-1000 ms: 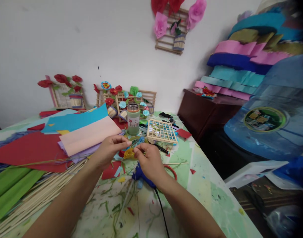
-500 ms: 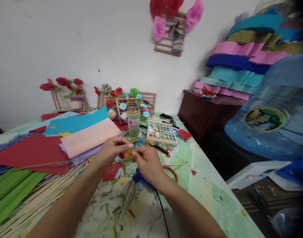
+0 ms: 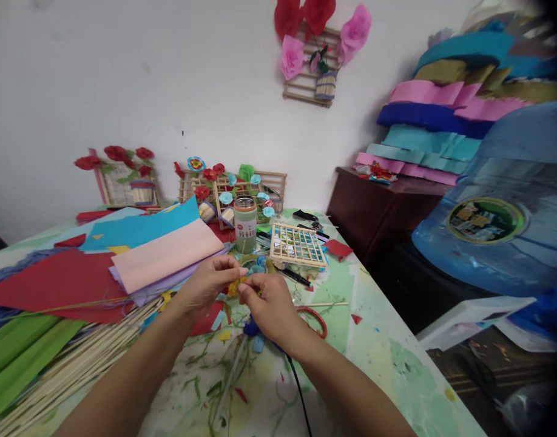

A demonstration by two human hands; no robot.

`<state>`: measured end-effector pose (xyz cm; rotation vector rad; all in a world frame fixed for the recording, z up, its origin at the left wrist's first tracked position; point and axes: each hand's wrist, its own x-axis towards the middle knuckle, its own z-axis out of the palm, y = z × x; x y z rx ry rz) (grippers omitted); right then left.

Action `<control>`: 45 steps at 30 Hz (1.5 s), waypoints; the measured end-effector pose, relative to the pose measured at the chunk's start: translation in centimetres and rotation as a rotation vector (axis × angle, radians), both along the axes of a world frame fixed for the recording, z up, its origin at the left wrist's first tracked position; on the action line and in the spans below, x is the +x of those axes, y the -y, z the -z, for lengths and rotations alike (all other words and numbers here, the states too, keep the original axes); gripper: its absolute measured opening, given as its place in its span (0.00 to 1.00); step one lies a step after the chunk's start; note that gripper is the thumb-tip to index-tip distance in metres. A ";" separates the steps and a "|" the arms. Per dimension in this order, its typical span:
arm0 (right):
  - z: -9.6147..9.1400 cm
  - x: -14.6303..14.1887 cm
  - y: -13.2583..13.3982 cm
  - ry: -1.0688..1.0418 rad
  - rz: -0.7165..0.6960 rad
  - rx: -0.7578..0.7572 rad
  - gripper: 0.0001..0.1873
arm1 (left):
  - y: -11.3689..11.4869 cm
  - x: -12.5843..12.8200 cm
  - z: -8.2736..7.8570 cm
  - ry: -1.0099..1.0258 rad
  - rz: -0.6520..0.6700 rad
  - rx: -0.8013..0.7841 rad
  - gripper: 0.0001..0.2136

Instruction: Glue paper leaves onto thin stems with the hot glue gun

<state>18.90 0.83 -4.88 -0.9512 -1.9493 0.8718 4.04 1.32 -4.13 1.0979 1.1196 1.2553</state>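
Note:
My left hand is closed in a pinch, thumb and fingertips together, above the middle of the table. My right hand pinches too, its fingertips almost touching the left ones. Whatever lies between the fingers is too small to make out. Yellow crumpled paper shows just behind and below the fingertips; I cannot tell if it is held. Under my right hand lies a blue tool, mostly hidden, near a black cord. The red handle of scissors sticks out to the right.
A jar stands behind my hands, beside a small wooden lattice. Paper sheets and thin sticks cover the left side. Lattices with paper flowers line the wall. A large water bottle stands right.
My hands have shifted slightly, the right fingertips coming a little left and closer to the left ones. Less of the yellow paper shows. Both hands stay pinched.

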 end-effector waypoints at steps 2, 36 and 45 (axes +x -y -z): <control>-0.1 -0.1 0.0 0.004 0.009 -0.004 0.13 | 0.0 0.2 0.0 0.009 0.009 -0.010 0.14; 0.4 0.3 -1.4 0.035 -0.015 -0.047 0.12 | -0.5 -2.6 -0.1 -0.289 0.112 0.070 0.15; 0.1 0.7 -1.2 0.127 0.029 0.081 0.12 | -0.3 -2.2 -0.3 -0.343 0.079 0.076 0.15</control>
